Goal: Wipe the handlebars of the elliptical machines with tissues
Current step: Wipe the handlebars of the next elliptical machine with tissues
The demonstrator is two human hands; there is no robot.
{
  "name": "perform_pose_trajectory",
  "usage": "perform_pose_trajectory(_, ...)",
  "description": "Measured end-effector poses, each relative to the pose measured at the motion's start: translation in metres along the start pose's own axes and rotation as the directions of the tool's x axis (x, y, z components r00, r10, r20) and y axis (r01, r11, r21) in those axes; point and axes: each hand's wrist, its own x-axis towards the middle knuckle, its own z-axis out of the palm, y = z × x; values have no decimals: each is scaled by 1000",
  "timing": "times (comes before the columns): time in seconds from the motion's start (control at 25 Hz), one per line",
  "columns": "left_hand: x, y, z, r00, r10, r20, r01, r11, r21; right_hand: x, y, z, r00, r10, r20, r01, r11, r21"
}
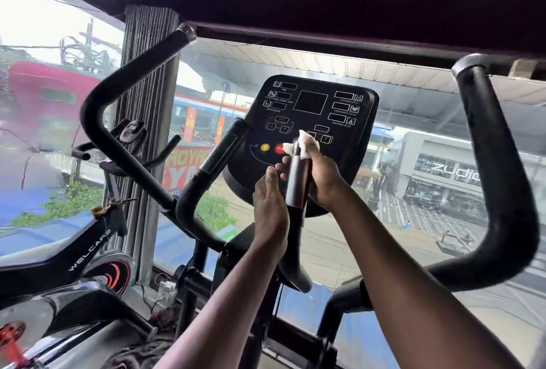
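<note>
My right hand (320, 175) is wrapped round the inner grip (297, 182), pressing the tissue (307, 142) at its tip; my left hand (270, 194), fingers straight, rests beside it. My worry — the wad sits just beside the console (313, 108) buttons, so a slip could press one.

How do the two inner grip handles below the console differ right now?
The right inner handle is held by the right hand, which presses a white tissue round its top; the left inner handle is bare and untouched. The left hand lies flat-fingered beside the right one only. The right handle stands nearly upright; the left leans rightward. Both are dark, with glossy sensor sections.
</note>
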Motion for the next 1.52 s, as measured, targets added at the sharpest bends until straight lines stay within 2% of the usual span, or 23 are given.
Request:
perform_pose_trajectory(0.04,1,1,1,1000,-5,5,5,1000,-10,-2,0,0,999,-5,-38,3,998,-69)
perform_pose_trajectory(0.08,0,2,0,1000,-20,14,20,999,-26,-7,1,1,992,-53,-111,22,965,-261)
perform_pose_trajectory(0.16,2,1,-2,996,-87,8,88,992,-95,-27,17,0,929,-282,-242,50,739,-672)
perform_pose_trajectory(0.2,4,-1,-4,990,-142,-8,139,976,-165,-40,27,0,896,-375,-238,71,651,-756)
perform_pose_trajectory(0.28,7,-3,-8,966,-259,-27,238,922,-306,-60,40,-1,878,-450,-164,137,565,-814)
perform_pose_trajectory(0.32,8,-2,-10,954,-298,-22,271,894,-356,-60,38,-1,885,-453,-111,185,559,-808)
perform_pose_trajectory(0.4,9,-2,-13,941,-338,8,310,852,-422,-49,24,3,918,-392,-65,208,613,-762)
perform_pose_trajectory(0.48,6,-5,-17,933,-358,33,337,837,-432,-47,21,12,943,-310,-121,133,685,-716)
perform_pose_trajectory(0.6,-1,-14,-29,929,-366,46,352,842,-409,-88,62,17,954,-250,-168,60,703,-708)
perform_pose_trajectory(0.68,-1,-20,-38,928,-371,43,359,853,-378,-117,79,16,969,-201,-145,49,729,-683)
perform_pose_trajectory(0.76,-3,-20,-41,929,-367,49,361,869,-338,-103,72,11,966,-192,-175,39,774,-632)
perform_pose_trajectory(0.84,-7,-19,-38,935,-349,66,353,893,-281,-79,56,12,942,-275,-193,82,746,-661)
perform_pose_trajectory(0.96,-13,-20,-35,953,-289,86,301,921,-245,-84,73,27,888,-447,-106,197,579,-791)
perform_pose_trajectory(1.0,-13,-20,-36,959,-270,88,283,929,-236,-97,89,28,856,-512,-75,247,531,-811)
perform_pose_trajectory(1.08,-13,-21,-41,966,-240,97,255,942,-217,-124,122,19,745,-665,44,413,410,-813)
perform_pose_trajectory(1.16,-13,-25,-44,964,-236,118,255,950,-179,-128,132,4,658,-744,112,500,321,-805)
perform_pose_trajectory(1.28,-20,-28,-41,959,-237,157,258,957,-131,-111,119,2,583,-812,38,456,287,-842)
perform_pose_trajectory(1.4,-23,-32,-40,957,-226,180,244,966,-89,-120,139,4,567,-819,89,489,248,-836)
perform_pose_trajectory(1.48,-24,-36,-42,958,-218,187,231,971,-53,-139,161,0,590,-801,99,578,334,-744)
perform_pose_trajectory(1.52,-24,-38,-42,956,-209,204,219,975,-29,-147,166,-2,600,-798,55,600,403,-691)
